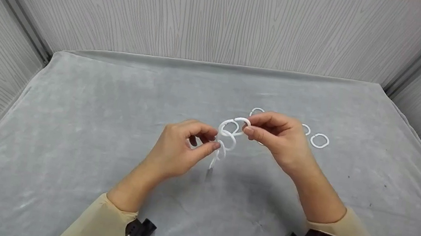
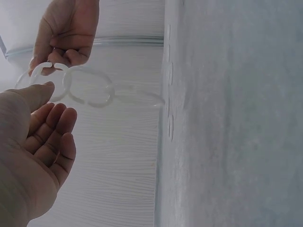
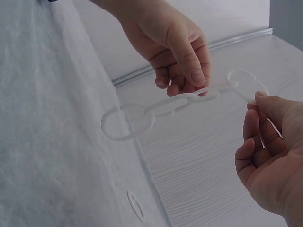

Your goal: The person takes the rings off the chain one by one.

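Observation:
A short chain of white plastic rings (image 1: 227, 136) hangs between my two hands above the grey cloth. My right hand (image 1: 249, 127) pinches the top ring between thumb and forefinger. My left hand (image 1: 212, 143) pinches a ring lower down the chain, and the lowest link dangles toward the cloth. In the left wrist view the left hand (image 2: 45, 90) has its thumb on a ring of the chain (image 2: 90, 91). In the right wrist view the right hand (image 3: 255, 101) pinches the end ring while the chain (image 3: 165, 106) runs under the left hand (image 3: 189, 87).
Loose white rings lie on the grey cloth (image 1: 111, 120) behind my right hand: one (image 1: 319, 140) at the right, one (image 1: 306, 129) beside it, one (image 1: 256, 111) further back. Grey wood-grain walls (image 1: 224, 17) close in the table on three sides.

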`<state>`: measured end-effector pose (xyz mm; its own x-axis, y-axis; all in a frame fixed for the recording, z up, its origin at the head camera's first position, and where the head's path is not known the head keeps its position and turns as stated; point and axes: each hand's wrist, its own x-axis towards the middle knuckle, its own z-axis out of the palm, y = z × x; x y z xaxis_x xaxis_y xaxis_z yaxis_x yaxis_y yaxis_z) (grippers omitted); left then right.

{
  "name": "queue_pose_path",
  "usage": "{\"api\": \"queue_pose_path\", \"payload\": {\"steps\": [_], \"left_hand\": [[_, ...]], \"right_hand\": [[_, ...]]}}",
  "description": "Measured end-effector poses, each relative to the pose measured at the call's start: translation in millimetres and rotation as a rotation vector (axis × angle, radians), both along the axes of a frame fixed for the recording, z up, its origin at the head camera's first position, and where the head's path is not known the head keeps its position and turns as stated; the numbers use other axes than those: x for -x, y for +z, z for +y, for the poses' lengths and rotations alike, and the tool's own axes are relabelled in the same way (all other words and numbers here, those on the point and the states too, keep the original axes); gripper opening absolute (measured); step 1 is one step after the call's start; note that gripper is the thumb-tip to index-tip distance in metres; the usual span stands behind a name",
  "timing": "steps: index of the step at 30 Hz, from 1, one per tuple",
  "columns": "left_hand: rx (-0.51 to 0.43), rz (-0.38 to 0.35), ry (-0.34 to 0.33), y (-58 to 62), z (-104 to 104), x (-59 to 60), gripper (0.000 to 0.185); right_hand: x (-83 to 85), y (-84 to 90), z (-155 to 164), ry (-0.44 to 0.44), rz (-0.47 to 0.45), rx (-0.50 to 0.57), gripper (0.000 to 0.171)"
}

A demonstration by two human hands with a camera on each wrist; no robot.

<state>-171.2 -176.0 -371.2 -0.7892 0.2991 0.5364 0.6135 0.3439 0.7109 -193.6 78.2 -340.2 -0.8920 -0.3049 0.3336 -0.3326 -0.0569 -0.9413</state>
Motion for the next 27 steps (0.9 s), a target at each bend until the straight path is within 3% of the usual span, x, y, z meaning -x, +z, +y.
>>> {"api": "queue_pose_path", "payload": {"steps": [9,27], "left_hand": [[-0.017,-0.044,-0.023,2.5,0.0,-1.6,0.011],[-0.027,-0.064,-0.026,2.7,0.2,-2.1,0.008]], "right_hand": [[-3.8,2.9,-1.5,0.033,0.014,0.021,0.019],[-5.5,3.2,-2.7,0.047,0.016,0.015,0.019]]}}
